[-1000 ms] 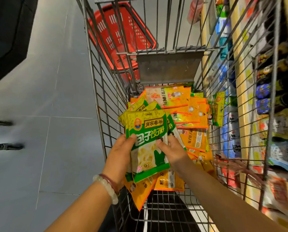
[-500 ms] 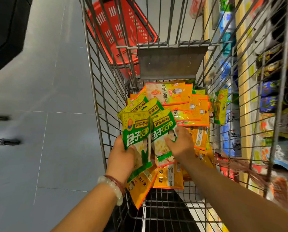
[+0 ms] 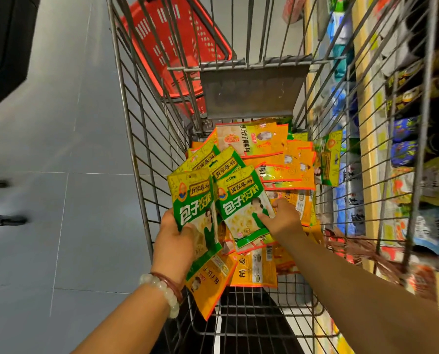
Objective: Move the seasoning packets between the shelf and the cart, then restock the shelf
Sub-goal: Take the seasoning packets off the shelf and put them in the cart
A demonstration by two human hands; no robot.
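While both hands work inside the wire cart:
Left hand: grips a green seasoning packet near the cart's left wall.
Right hand: pinches a second green packet (edges overlapping).
Orange packets: heaped beneath.
Shelf: close beside the right wall.

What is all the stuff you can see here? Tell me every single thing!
green packets: a few, green and yellow, two held up over the cart, more fanned behind them
orange packets: many, orange and yellow, piled in the cart
cart: one, grey wire, in the middle
red basket: one, red plastic, on the floor beyond the cart
shelf: one, full of mixed coloured packs, along the right
floor: grey tiles, on the left
bracelets: two, one of pale beads and one dark red, on the left wrist
left hand: grips one green packet
right hand: grips another green packet
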